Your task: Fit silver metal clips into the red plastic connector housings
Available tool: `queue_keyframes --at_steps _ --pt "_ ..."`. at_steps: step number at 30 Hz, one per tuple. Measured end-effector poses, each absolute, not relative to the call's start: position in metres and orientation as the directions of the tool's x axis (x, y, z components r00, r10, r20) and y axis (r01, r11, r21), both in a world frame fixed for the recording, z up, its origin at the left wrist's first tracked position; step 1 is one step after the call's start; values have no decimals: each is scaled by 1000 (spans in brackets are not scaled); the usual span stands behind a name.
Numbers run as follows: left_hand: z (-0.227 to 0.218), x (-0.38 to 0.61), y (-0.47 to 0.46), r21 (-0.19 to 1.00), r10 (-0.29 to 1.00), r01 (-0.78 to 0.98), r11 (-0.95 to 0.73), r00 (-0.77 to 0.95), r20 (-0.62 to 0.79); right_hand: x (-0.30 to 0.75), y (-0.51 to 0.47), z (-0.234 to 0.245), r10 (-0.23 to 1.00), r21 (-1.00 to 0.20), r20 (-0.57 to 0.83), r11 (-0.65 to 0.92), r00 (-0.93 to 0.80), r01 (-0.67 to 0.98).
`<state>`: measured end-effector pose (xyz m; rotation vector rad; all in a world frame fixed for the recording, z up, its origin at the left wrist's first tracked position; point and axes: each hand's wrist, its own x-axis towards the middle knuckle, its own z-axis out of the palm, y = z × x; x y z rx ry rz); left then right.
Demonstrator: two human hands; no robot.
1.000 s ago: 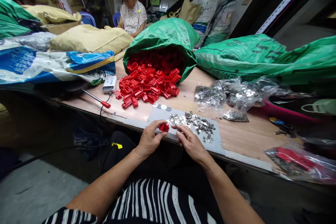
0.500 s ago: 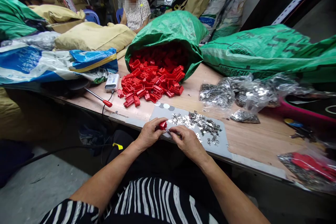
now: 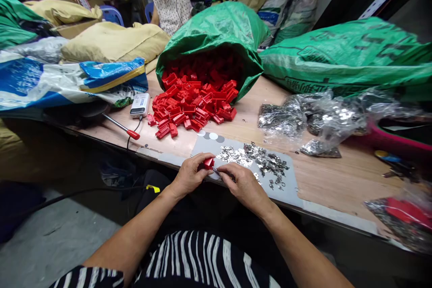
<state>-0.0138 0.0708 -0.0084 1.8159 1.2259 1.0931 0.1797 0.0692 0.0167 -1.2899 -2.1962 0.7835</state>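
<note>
My left hand (image 3: 191, 174) pinches a small red plastic piece (image 3: 209, 163) at the table's near edge. My right hand (image 3: 243, 185) is closed on a small metal piece (image 3: 217, 171) whose tip touches the red piece. Both hands hover over a grey mat (image 3: 286, 187) that carries a scatter of small shiny metal clips (image 3: 256, 160). Beyond the mat, a heap of red plastic pieces (image 3: 192, 105) spills from an open green sack (image 3: 219, 31).
A wooden table (image 3: 334, 175) holds clear bags of metal parts (image 3: 317, 121), a green sack (image 3: 347, 58) at right, a white device (image 3: 140, 104), a red-handled tool (image 3: 121, 127). Blue and tan sacks (image 3: 101, 49) lie left. Another person (image 3: 170, 2) sits behind.
My right hand has moved left to meet the left hand, bringing a metal piece up to the red piece. The view has tilted slightly downward.
</note>
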Motion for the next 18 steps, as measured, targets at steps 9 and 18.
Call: queue_keyframes --at_steps 9,18 --pt "-1 -16 77 877 952 388 -282 227 206 174 69 21 907 -633 53 354 -418 689" --pt "-7 -14 74 876 949 372 -306 190 251 158 62 18 935 -534 58 326 -351 780"
